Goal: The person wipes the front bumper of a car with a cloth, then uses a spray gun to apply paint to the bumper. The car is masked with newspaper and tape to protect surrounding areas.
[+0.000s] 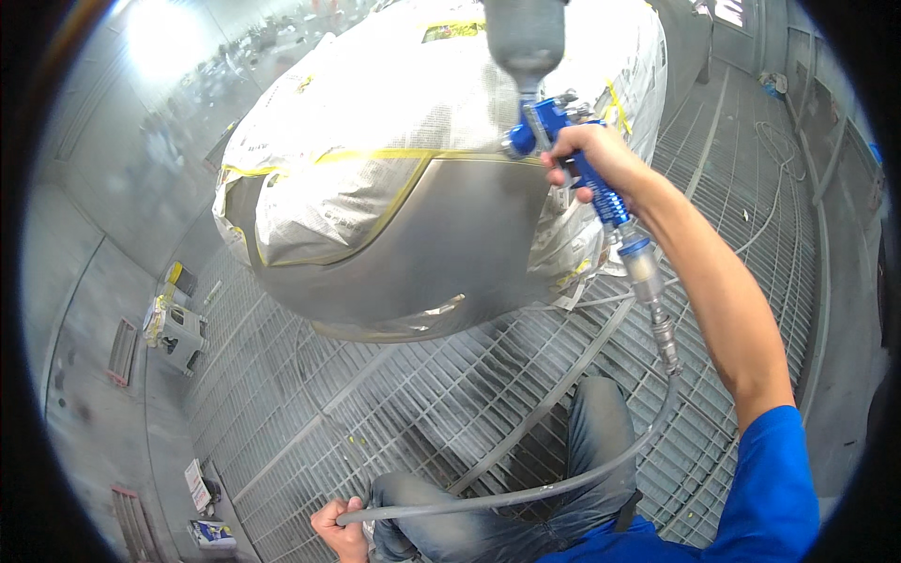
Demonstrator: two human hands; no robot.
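My right hand [601,161] is wrapped round the handle of a blue spray gun [584,169]. A grey paint cup [526,42] sits on top of the gun, and its upper end runs out of view. Below the handle hangs a clear inline filter [642,267] with metal fittings. From there a grey air hose [563,486] curves down across my lap. My left hand [340,531] grips that hose beside my left knee. The gun's front is close to a grey bumper-like car panel [450,235], framed by masking paper [375,108] and yellow tape [375,153].
Metal floor grating [450,394] spreads under the car. A white step stool [178,333] stands by the left wall, with tape and paper on it. Boxes [212,535] lie at lower left. More hose [774,211] trails along the floor near the right wall.
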